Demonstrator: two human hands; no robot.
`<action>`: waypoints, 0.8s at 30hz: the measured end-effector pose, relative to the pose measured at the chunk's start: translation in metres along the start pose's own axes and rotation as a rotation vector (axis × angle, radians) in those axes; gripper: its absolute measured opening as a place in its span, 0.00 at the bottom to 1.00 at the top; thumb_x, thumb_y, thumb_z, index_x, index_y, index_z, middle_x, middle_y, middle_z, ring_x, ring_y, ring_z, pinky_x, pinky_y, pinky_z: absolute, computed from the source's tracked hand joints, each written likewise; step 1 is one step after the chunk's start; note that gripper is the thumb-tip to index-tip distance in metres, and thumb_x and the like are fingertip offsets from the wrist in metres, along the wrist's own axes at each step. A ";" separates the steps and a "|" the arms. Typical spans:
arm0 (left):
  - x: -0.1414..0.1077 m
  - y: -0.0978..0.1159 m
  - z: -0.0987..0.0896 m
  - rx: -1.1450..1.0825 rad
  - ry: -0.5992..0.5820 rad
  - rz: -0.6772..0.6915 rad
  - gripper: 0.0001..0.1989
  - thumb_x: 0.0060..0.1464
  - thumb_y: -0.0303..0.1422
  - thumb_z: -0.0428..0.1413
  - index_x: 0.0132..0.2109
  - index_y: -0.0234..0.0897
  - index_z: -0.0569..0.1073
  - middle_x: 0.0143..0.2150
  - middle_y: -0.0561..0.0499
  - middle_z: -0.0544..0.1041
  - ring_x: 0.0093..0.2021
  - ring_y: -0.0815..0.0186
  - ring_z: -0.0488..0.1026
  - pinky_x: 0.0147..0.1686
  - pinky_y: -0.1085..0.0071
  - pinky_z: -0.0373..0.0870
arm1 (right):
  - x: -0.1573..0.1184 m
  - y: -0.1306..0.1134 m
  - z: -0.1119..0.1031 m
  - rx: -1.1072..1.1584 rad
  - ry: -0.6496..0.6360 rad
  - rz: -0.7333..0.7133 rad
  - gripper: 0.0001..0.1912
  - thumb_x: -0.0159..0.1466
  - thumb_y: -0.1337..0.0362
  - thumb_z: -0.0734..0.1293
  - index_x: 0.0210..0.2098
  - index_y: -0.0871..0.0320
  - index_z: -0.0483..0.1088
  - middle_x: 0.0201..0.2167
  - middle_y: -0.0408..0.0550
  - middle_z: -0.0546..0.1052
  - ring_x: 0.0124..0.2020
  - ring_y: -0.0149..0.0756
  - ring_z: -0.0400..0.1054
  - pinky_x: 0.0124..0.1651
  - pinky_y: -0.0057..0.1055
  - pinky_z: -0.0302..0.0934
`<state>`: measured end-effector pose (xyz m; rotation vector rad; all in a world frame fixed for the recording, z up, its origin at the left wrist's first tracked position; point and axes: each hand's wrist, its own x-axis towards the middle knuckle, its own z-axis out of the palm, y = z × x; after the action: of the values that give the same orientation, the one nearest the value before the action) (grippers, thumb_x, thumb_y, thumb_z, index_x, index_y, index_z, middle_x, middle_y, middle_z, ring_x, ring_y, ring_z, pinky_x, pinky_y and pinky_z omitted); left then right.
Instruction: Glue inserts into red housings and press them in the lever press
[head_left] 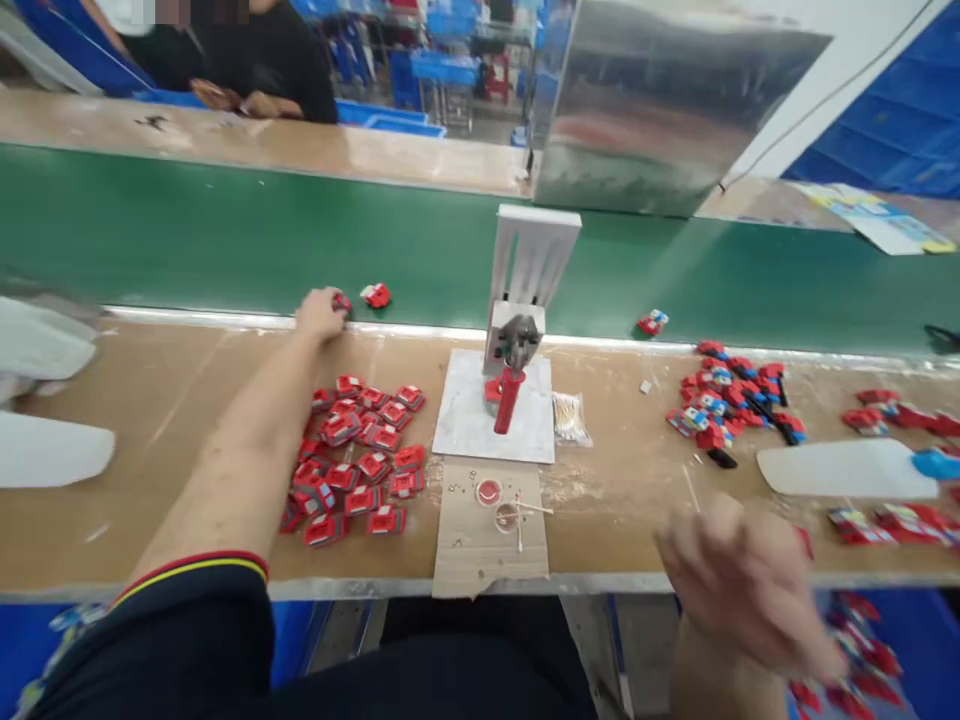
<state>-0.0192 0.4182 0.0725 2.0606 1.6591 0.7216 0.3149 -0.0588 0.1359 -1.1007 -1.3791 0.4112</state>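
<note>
My left hand (321, 314) reaches out to the near edge of the green conveyor belt. Its fingers are closed on a small red toy part (342, 304), mostly covered by the hand. Just right of it, a red and white toy piece (376, 295) lies on the belt. Below the left forearm's reach spreads a pile of red toy car parts (360, 430). My right hand (750, 585) is over the bench's front edge at the right, smeared by motion. Whether it holds anything is not visible.
A toggle-clamp press (517, 350) with a red handle stands mid-bench. Before it, cardboard (457, 560) carries two small dishes and cotton swabs. A bag of swabs (571, 418) lies beside it. Red-blue toy pieces (720, 395) are heaped at right. A person (262, 60) sits across the belt.
</note>
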 end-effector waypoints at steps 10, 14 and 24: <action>-0.137 0.030 -0.067 -0.243 0.315 0.194 0.41 0.36 0.58 0.74 0.51 0.32 0.81 0.50 0.53 0.79 0.53 0.56 0.80 0.61 0.43 0.74 | -0.040 0.082 0.058 -0.514 -0.424 0.160 0.13 0.72 0.56 0.72 0.54 0.52 0.79 0.42 0.51 0.85 0.36 0.41 0.79 0.40 0.36 0.77; -0.302 0.049 -0.058 -0.648 0.237 0.199 0.34 0.24 0.36 0.81 0.46 0.53 0.87 0.41 0.59 0.85 0.39 0.57 0.85 0.39 0.55 0.86 | -0.033 0.087 0.073 -0.436 -0.403 0.135 0.07 0.75 0.64 0.69 0.44 0.51 0.81 0.36 0.48 0.84 0.37 0.40 0.80 0.41 0.34 0.75; -0.411 0.076 0.056 -1.030 0.042 0.069 0.20 0.48 0.34 0.78 0.48 0.46 0.86 0.45 0.45 0.89 0.44 0.57 0.88 0.40 0.66 0.88 | -0.017 0.075 0.087 -0.420 -0.437 -0.042 0.06 0.72 0.68 0.72 0.40 0.50 0.81 0.35 0.45 0.87 0.35 0.39 0.79 0.39 0.37 0.74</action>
<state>0.0069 0.0010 0.0140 1.3389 0.8849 1.2924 0.2585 -0.0040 0.0504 -1.3713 -1.9322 0.3517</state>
